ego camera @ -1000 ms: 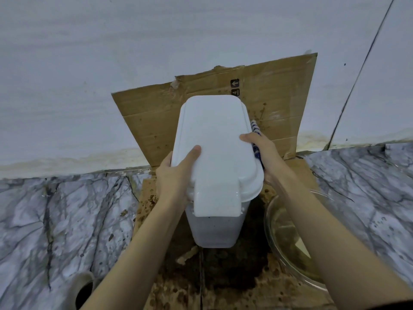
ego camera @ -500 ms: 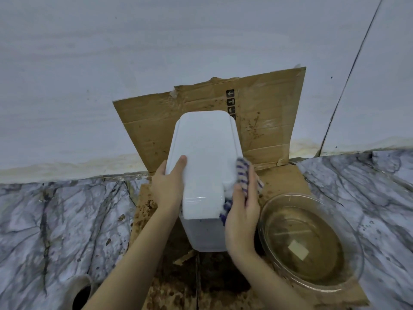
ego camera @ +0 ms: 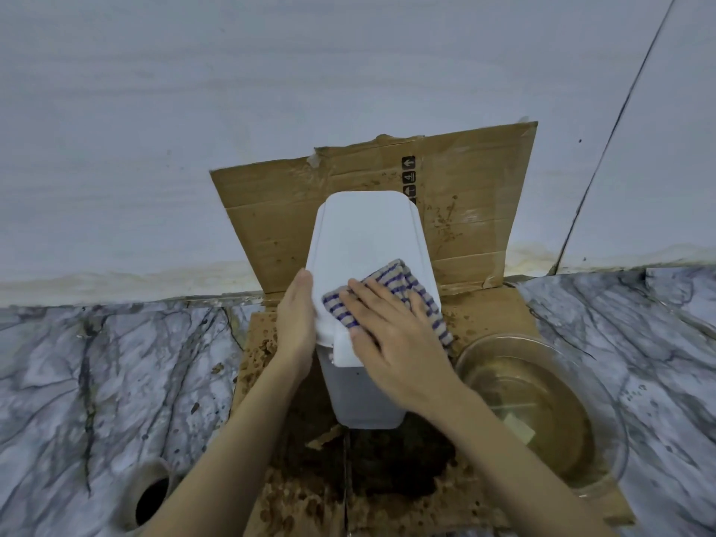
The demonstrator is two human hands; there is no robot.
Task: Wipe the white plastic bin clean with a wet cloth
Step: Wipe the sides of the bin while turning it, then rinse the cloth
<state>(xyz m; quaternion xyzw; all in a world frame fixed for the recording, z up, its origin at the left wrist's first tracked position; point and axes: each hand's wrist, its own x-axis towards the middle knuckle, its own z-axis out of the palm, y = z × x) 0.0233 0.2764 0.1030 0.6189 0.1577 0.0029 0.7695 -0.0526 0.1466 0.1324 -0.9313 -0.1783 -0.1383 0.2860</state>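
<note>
The white plastic bin (ego camera: 364, 242) stands upright on stained cardboard, its lid closed and facing me. A blue-and-beige striped cloth (ego camera: 391, 284) lies flat on the near right part of the lid. My right hand (ego camera: 391, 343) presses down on the cloth with fingers spread, covering the lid's front tab. My left hand (ego camera: 296, 323) grips the bin's left side, thumb on the lid's edge. The bin's lower body (ego camera: 364, 401) shows between my forearms.
A glass bowl (ego camera: 604, 385) of brownish water sits close to the right of the bin. Dirty cardboard (ego camera: 279, 234) covers the floor and leans on the wall behind. A clay pot's mouth (ego camera: 149, 498) opens at lower left on the marble floor (ego camera: 116, 381).
My right hand moved the cloth from the bin's right side up onto the lid top and flattened on it. My left hand slid down the left edge. The view has pulled back.
</note>
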